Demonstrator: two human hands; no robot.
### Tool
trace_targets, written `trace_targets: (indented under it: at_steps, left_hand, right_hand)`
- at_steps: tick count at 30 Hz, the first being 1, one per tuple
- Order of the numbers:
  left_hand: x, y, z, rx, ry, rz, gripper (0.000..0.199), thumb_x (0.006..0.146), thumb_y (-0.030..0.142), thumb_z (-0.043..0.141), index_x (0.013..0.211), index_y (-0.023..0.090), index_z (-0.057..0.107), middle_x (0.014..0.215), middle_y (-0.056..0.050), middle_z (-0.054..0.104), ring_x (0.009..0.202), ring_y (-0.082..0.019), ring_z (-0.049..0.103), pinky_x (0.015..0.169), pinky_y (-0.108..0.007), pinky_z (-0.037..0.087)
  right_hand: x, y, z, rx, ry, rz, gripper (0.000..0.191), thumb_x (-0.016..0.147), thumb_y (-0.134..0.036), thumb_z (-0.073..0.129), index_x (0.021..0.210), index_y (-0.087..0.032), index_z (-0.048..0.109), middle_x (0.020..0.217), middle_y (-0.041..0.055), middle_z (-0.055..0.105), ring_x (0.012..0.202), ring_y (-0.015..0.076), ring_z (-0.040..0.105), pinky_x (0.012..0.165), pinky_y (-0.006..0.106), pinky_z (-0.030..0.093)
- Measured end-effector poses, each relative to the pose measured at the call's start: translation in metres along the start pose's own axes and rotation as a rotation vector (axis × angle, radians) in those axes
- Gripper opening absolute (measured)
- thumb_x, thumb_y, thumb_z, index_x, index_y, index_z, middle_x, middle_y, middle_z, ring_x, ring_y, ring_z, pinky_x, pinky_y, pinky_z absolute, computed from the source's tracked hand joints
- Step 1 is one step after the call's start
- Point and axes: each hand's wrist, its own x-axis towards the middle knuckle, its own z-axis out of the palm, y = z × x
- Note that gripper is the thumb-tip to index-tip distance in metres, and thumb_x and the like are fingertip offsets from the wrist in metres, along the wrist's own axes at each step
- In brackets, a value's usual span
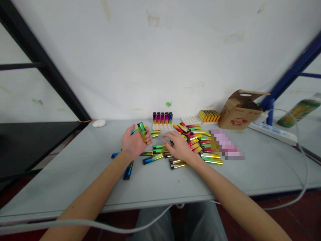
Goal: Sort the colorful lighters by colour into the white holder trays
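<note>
My left hand (135,144) is turned palm up, its fingers curled round a shiny green lighter (142,132). To its right, my right hand (177,144) reaches palm down over the left part of a loose pile of lighters (197,140) in red, green and yellow; its fingertips are bent near some dark lighter ends, and what they touch is hard to make out. Blue lighters (128,170) lie below and beside my left hand. A blue and yellow lighter (152,158) lies between the hands. Behind them, upright purple and blue lighters (162,118) stand in a white holder (163,127).
At the back of the grey table (75,174) are a white tray with holes (191,119), a block of yellow lighters (209,116) and an open cardboard box (239,112). A power strip (274,132) is at the right, a white case (99,123) at the left. A cable crosses the front.
</note>
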Motion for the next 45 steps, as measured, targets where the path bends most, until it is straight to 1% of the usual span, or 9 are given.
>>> trace_targets:
  at_steps: [3,8,11,15,18,22,26,35,45]
  left_hand:
    - [0.002,-0.001,0.001,0.059,0.050,-0.015,0.058,0.091,0.055,0.025,0.070,0.014,0.059,0.053,-0.003,0.043,0.048,-0.016,0.044,0.048,-0.028,0.041]
    - [0.002,-0.005,0.000,0.195,0.047,-0.055,0.064,0.093,0.056,0.020,0.063,0.014,0.057,0.048,-0.001,0.039,0.043,-0.014,0.041,0.044,-0.026,0.038]
    - [0.002,-0.006,-0.002,0.246,0.022,-0.083,0.066,0.094,0.057,0.019,0.057,0.015,0.053,0.045,0.001,0.034,0.039,-0.011,0.037,0.039,-0.022,0.032]
    - [0.004,-0.007,-0.006,0.272,0.013,-0.091,0.066,0.091,0.065,0.027,0.049,0.017,0.044,0.042,0.005,0.024,0.034,-0.007,0.027,0.035,-0.018,0.023]
    - [0.006,-0.007,-0.008,0.290,0.042,-0.085,0.065,0.090,0.066,0.030,0.046,0.018,0.037,0.040,0.007,0.019,0.032,-0.006,0.020,0.033,-0.017,0.017]
    - [0.009,-0.007,-0.008,0.326,0.127,-0.065,0.062,0.091,0.062,0.029,0.045,0.020,0.031,0.038,0.008,0.016,0.031,-0.005,0.015,0.032,-0.017,0.012]
    - [0.011,-0.007,-0.008,0.368,0.212,-0.031,0.059,0.091,0.058,0.029,0.045,0.020,0.029,0.037,0.007,0.017,0.029,-0.005,0.015,0.031,-0.017,0.010]
    - [0.011,-0.009,-0.005,0.430,0.294,0.114,0.054,0.092,0.050,0.031,0.047,0.020,0.031,0.037,0.007,0.019,0.029,-0.005,0.017,0.031,-0.017,0.011]
    - [0.013,-0.013,-0.005,0.407,0.327,0.104,0.051,0.090,0.053,0.037,0.051,0.020,0.032,0.038,0.008,0.020,0.028,-0.005,0.018,0.032,-0.016,0.010]
  right_hand:
    - [0.000,0.003,-0.003,-0.077,-0.122,-0.063,0.033,0.094,-0.031,0.051,0.117,-0.012,0.064,0.122,0.0143,0.064,0.115,0.0259,0.055,0.103,0.041,0.042]
    - [-0.001,0.004,-0.004,-0.074,-0.216,-0.093,0.035,0.096,-0.034,0.047,0.118,-0.011,0.063,0.121,0.0152,0.063,0.116,0.0251,0.053,0.103,0.042,0.042]
    - [0.000,0.004,-0.004,-0.048,-0.225,-0.082,0.034,0.096,-0.033,0.047,0.115,-0.012,0.064,0.118,0.0151,0.064,0.114,0.0246,0.054,0.102,0.042,0.042]
    - [0.000,0.005,-0.004,-0.032,-0.213,-0.054,0.034,0.096,-0.034,0.046,0.114,-0.012,0.065,0.116,0.0148,0.065,0.113,0.0246,0.055,0.102,0.042,0.043]
    - [0.000,0.006,-0.002,-0.022,-0.218,-0.047,0.033,0.096,-0.033,0.047,0.114,-0.013,0.066,0.116,0.0145,0.065,0.113,0.0242,0.055,0.101,0.042,0.043]
    - [-0.001,0.006,-0.001,-0.018,-0.233,-0.056,0.033,0.096,-0.032,0.047,0.114,-0.012,0.065,0.117,0.0141,0.065,0.112,0.0238,0.055,0.102,0.040,0.043]
    - [-0.002,0.005,-0.001,-0.023,-0.234,-0.048,0.033,0.097,-0.033,0.046,0.114,-0.012,0.065,0.116,0.0134,0.065,0.112,0.0233,0.055,0.102,0.040,0.042]
    - [-0.002,0.005,0.000,-0.019,-0.230,-0.052,0.033,0.097,-0.033,0.046,0.114,-0.013,0.065,0.116,0.0130,0.065,0.113,0.0230,0.055,0.102,0.039,0.043]
    - [-0.002,0.004,-0.001,-0.014,-0.235,-0.056,0.033,0.097,-0.033,0.046,0.114,-0.014,0.066,0.115,0.0133,0.065,0.112,0.0232,0.056,0.100,0.040,0.043]
